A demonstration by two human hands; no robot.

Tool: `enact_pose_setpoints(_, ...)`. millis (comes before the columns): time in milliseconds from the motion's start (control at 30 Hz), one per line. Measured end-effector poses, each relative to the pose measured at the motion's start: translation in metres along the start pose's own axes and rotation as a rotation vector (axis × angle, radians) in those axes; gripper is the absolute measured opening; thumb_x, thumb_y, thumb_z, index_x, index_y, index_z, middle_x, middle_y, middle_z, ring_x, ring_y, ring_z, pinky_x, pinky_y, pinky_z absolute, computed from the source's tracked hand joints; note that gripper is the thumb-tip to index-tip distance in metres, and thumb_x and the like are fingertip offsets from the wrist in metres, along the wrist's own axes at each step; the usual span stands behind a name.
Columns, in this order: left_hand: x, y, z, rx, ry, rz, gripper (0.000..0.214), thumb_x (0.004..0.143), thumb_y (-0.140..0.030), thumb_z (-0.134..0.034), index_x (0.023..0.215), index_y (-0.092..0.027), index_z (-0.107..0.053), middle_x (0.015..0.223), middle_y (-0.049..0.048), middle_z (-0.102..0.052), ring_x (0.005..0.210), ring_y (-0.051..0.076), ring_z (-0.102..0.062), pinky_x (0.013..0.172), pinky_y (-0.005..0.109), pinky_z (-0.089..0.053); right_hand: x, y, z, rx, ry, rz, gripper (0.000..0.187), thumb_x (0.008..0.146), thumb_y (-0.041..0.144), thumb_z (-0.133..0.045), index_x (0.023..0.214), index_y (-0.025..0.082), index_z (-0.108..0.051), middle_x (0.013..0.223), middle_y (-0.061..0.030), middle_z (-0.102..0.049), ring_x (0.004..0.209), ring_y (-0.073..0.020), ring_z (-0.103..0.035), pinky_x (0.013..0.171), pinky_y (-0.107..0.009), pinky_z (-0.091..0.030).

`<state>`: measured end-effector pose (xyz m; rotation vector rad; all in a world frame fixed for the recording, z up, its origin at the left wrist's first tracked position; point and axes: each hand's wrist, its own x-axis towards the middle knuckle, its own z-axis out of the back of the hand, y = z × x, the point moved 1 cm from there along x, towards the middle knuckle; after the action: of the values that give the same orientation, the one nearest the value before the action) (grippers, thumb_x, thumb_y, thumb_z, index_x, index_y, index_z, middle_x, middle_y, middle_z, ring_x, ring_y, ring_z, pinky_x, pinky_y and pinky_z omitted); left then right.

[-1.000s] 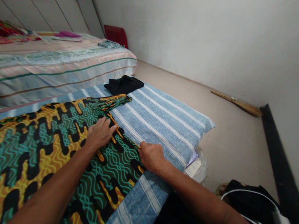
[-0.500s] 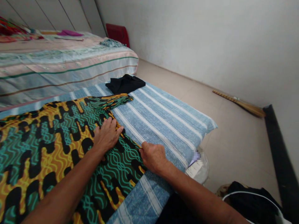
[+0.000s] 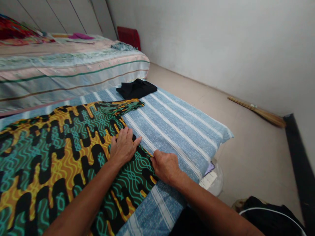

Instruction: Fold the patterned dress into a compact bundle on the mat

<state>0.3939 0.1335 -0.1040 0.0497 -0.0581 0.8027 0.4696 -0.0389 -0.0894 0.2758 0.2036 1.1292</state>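
A patterned garment [image 3: 73, 144] in green, yellow and black lies spread over a blue-and-white striped mattress [image 3: 182, 121], one sleeve bunched at its far end. My left hand [image 3: 125, 144] rests on the cloth near its right edge, fingers stretched out and thumb apart. Farther along that same edge, my right hand [image 3: 166, 165] is closed in a pinch on the fabric; its fingertips are partly hidden. Beyond the sleeve sits a folded black cloth [image 3: 136, 88] on the mattress.
Behind stands a bed [image 3: 73, 75] with loose clothes on it. A broom [image 3: 258, 111] lies on the floor along the wall. Beside the mattress corner is a clear plastic item [image 3: 218, 180] with a paper label. A dark bundle [image 3: 270, 214] with a white cord sits at lower right.
My left hand has slid slightly along the garment toward its right edge, closer to my right hand. My right hand keeps its pinch. The whole view has shifted a little.
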Motion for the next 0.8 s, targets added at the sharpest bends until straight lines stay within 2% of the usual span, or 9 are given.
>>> enact_pose_setpoints(167, -0.012, -0.008, -0.006, 0.020, -0.004, -0.022, 0.063, 0.091, -0.049, -0.023, 0.137, -0.007, -0.031, 0.147, 0.0158, -0.027, 0.136, 0.028, -0.022, 0.105, 0.050, -0.020, -0.001, -0.002, -0.007, -0.012, -0.043, 0.011, 0.019, 0.091, 0.031, -0.039, 0.087, 0.020, -0.054, 0.082, -0.0033, -0.068, 0.069, -0.0160, -0.062, 0.053, -0.026, -0.031)
enact_pose_setpoints(367, -0.020, -0.007, -0.009, -0.003, 0.027, 0.004, 0.068, 0.090, -0.055, -0.020, 0.139, -0.010, -0.032, 0.149, 0.0132, -0.025, 0.137, 0.027, -0.020, 0.106, 0.050, -0.021, -0.008, -0.004, -0.019, -0.008, -0.167, 0.063, 0.016, 0.089, 0.025, -0.043, 0.082, 0.020, -0.056, 0.070, -0.0007, -0.067, 0.058, -0.0145, -0.062, 0.050, -0.026, -0.027)
enact_pose_setpoints(467, -0.025, -0.005, -0.009, -0.038, 0.045, 0.021, 0.069, 0.089, -0.058, -0.018, 0.139, -0.013, -0.033, 0.149, 0.0113, -0.025, 0.137, 0.026, -0.021, 0.107, 0.049, -0.021, -0.010, -0.007, -0.026, 0.005, -0.237, 0.103, 0.019, 0.089, 0.026, -0.042, 0.079, 0.020, -0.057, 0.063, 0.0005, -0.066, 0.052, -0.0140, -0.061, 0.048, -0.026, -0.025)
enact_pose_setpoints(667, -0.023, -0.004, -0.008, -0.080, -0.020, 0.055, 0.074, 0.086, -0.063, -0.019, 0.139, -0.012, -0.033, 0.151, 0.0126, -0.019, 0.138, 0.026, -0.014, 0.111, 0.047, -0.015, -0.015, -0.012, -0.037, 0.021, -0.338, 0.202, 0.034, 0.094, 0.032, -0.030, 0.074, 0.022, -0.055, 0.050, 0.0028, -0.060, 0.042, -0.0136, -0.059, 0.044, -0.025, -0.027)
enact_pose_setpoints(800, -0.016, -0.004, -0.007, -0.152, 0.086, 0.086, 0.073, 0.086, -0.062, -0.022, 0.140, -0.012, -0.031, 0.150, 0.0121, -0.020, 0.138, 0.026, -0.015, 0.111, 0.048, -0.016, -0.015, -0.016, -0.048, -0.035, -0.369, 0.242, 0.041, 0.096, 0.035, -0.023, 0.077, 0.023, -0.057, 0.052, 0.0018, -0.062, 0.042, -0.0140, -0.060, 0.041, -0.023, -0.031)
